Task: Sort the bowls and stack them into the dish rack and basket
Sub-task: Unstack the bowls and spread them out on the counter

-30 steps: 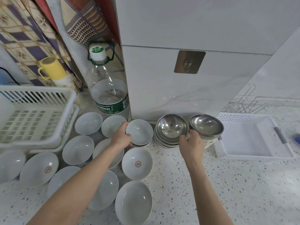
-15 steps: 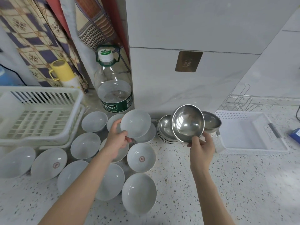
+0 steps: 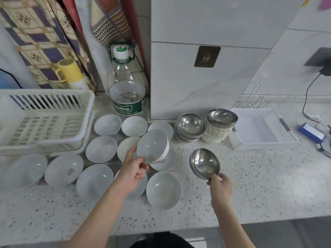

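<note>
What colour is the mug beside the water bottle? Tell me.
Yellow mug, seen in the head view, left of the water bottle.

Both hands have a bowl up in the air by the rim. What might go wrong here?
The left hand only pinches the tilted white bowl by its rim, so it might slip onto the white bowls on the counter below and chip them. The right hand holds the steel bowl by its edge too; it could drop.

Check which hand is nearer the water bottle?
Left. The left hand, holding a white bowl, is below the water bottle; the right hand, holding a steel bowl, is farther right and lower.
</note>
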{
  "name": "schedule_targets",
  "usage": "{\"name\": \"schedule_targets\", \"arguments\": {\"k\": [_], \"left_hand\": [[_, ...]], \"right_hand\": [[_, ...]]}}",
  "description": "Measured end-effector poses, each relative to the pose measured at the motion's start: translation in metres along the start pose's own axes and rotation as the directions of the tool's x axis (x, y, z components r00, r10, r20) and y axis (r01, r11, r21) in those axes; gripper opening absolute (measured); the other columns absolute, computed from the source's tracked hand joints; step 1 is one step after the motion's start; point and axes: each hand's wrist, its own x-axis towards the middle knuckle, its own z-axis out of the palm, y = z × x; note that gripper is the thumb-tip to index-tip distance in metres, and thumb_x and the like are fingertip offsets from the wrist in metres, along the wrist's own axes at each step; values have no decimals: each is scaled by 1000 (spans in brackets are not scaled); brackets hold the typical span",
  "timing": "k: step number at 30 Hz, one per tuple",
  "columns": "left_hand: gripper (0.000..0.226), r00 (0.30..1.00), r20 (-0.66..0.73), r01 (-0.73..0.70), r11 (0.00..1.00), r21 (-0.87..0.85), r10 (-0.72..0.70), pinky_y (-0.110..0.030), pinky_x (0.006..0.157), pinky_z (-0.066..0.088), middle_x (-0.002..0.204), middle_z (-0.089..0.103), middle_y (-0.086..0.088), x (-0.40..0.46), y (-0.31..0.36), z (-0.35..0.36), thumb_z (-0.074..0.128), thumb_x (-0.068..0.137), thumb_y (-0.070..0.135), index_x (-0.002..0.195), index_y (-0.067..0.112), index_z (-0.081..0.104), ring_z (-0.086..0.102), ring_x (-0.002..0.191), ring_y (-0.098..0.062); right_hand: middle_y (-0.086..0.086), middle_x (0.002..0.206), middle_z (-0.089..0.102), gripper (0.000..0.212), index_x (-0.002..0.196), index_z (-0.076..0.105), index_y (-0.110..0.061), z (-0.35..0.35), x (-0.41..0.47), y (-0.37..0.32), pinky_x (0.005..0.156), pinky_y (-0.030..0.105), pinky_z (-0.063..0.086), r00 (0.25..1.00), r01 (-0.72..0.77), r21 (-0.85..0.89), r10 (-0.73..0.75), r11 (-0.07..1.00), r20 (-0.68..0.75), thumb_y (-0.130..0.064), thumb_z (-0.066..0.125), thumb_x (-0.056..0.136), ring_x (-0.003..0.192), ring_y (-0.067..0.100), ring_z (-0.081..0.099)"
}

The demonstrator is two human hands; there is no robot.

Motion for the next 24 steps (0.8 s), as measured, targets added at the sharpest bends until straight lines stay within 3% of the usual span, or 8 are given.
{"name": "schedule_targets", "arguments": {"k": [3,14,24], "left_hand": [[50,1000,-3,2,1000,16,-2,-16,33,21,59,48,-12,-8,-10,-7,42,96,-5,135,27,46,32,31,-5],[49,995,-92,-22,1000,23,24,-18,35,25,50,56,-8,-20,-37,-5,46,92,-2,115,41,54,28,35,-9],[48,978,-207,-43,999,-12,39,-18,34,26,49,59,-7,-20,-50,22,46,94,-3,109,41,54,37,42,-11]], "right_hand": [[12,77,66,38,129,52,-5,10,2,0,58,31,42,998,-19,-59,22,998,61,-7,52,91,72,17,59],[13,81,66,39,127,50,-6,31,29,0,54,29,42,983,14,-216,26,976,183,-4,48,88,67,16,60],[9,85,69,35,128,47,-13,36,46,1,58,30,45,957,67,-237,5,969,291,-18,51,93,70,14,63]]}}
